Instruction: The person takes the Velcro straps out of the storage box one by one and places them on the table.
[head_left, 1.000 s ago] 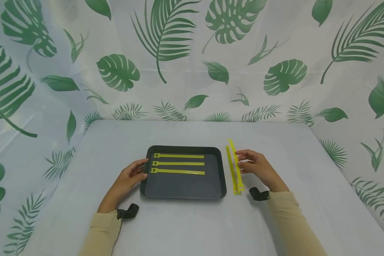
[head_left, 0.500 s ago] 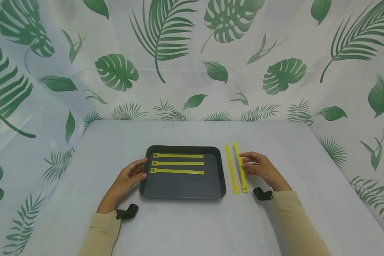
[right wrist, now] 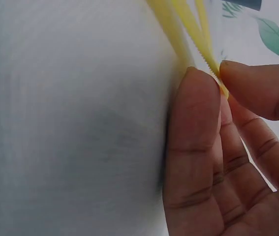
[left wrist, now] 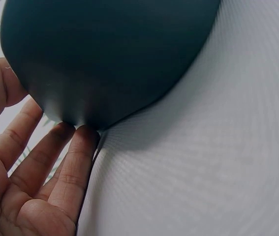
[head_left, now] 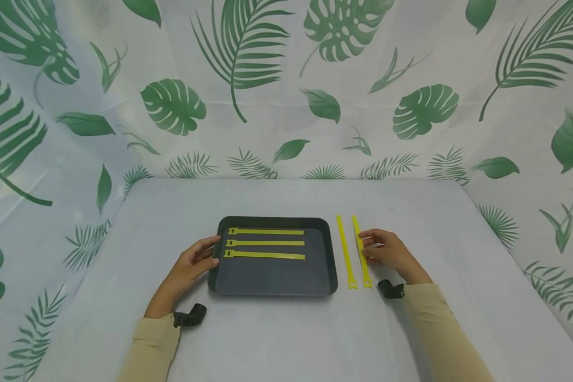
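My right hand (head_left: 389, 253) pinches a yellow cable tie (head_left: 365, 271) with a slotted head at its near end. In the right wrist view, its toothed edge (right wrist: 203, 54) runs between thumb and fingertip. A second yellow cable tie (head_left: 345, 252) lies just left of it, roughly parallel. My left hand (head_left: 193, 262) touches the left side of a dark grey tray (head_left: 272, 284). Fingertips (left wrist: 87, 135) rest against the tray's outer wall (left wrist: 109, 73) in the left wrist view. Across the tray's back half lie three yellow cable ties (head_left: 267, 243) in level rows, heads to the left.
A white cloth covers the table (head_left: 286, 339). Leaf-printed sheets (head_left: 267, 106) hang behind it and at both sides. Each wrist carries a small black camera, the left one (head_left: 191, 316) near the tray's front left corner.
My right hand has shifted right and slightly toward me with its cable tie, widening the gap to the other loose one. The two now lie nearly parallel. My left hand and the tray stay put.
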The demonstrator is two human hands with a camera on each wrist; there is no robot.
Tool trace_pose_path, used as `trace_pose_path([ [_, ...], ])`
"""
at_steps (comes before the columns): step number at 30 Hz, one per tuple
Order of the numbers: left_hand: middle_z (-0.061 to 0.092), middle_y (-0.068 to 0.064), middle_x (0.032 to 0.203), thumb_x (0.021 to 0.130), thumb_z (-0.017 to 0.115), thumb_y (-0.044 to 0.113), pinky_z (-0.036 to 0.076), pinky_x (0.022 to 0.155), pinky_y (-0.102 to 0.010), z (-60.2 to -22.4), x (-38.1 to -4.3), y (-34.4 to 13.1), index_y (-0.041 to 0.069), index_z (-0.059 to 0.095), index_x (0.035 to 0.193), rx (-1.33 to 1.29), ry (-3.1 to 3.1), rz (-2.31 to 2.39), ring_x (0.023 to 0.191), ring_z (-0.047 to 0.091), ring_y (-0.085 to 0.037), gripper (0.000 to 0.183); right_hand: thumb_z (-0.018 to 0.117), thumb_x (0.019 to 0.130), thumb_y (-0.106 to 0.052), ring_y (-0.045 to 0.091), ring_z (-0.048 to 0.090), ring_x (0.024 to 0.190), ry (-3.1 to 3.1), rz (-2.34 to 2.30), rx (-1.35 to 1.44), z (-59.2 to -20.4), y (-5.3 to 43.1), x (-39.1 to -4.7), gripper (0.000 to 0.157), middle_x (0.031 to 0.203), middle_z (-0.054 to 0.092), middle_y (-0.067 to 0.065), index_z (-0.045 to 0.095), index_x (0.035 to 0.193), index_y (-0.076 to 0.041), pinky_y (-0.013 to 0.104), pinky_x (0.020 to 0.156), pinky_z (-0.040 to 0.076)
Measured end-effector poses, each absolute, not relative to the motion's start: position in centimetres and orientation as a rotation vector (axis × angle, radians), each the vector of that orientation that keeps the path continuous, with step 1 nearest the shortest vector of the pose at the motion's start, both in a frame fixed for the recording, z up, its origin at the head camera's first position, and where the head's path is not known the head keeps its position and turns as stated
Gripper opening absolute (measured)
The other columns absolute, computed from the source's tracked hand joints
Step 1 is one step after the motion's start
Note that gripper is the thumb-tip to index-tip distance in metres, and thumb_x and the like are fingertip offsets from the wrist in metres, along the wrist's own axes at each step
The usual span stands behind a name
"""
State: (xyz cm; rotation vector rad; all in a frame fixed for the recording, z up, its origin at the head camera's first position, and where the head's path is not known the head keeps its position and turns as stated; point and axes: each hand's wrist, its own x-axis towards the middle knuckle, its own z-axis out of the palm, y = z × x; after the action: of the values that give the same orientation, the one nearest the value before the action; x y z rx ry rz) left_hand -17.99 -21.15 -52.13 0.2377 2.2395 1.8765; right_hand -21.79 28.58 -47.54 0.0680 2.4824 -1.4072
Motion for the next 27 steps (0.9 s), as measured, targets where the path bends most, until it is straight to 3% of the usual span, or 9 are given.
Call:
trace_pose_path([
  [9, 0.042, -0.026, 0.167, 0.107, 0.067, 0.010, 0.047, 0.103, -0.017, -52.03, -17.94, -21.10, 0.000, 0.043, 0.163, 0.227, 2.231, 1.886, 0.155, 0.040, -0.046, 0.062, 0.073, 0.096, 0.006, 0.023, 0.066, 0.093, 2.562, -1.298, 0.065, -47.54, 28.26, -21.81, 0.040, 0.111, 0.065, 0.019, 0.063, 0.134, 0.012, 0.029, 0.071, 0.063],
  [17, 0.042, -0.026, 0.167, 0.106, 0.068, 0.009, 0.047, 0.105, -0.019, -52.08, -17.96, -21.04, 0.000, 0.044, 0.163, 0.221, 2.234, 1.887, 0.154, 0.040, -0.046, 0.062, 0.075, 0.095, 0.003, 0.021, 0.062, 0.089, 2.572, -1.264, 0.056, -47.64, 28.53, -21.76, 0.040, 0.101, 0.058, 0.010, 0.064, 0.133, 0.010, 0.027, 0.072, 0.062],
  [27, 0.043, -0.026, 0.166, 0.106, 0.068, 0.010, 0.047, 0.107, -0.023, -51.99, -18.00, -20.99, 0.001, 0.044, 0.162, 0.207, 2.242, 1.877, 0.154, 0.041, -0.046, 0.062, 0.076, 0.098, -0.002, 0.021, 0.062, 0.086, 2.644, -1.254, -0.004, -46.96, 28.11, -21.64, 0.042, 0.103, 0.058, 0.011, 0.064, 0.138, 0.008, 0.028, 0.068, 0.059],
])
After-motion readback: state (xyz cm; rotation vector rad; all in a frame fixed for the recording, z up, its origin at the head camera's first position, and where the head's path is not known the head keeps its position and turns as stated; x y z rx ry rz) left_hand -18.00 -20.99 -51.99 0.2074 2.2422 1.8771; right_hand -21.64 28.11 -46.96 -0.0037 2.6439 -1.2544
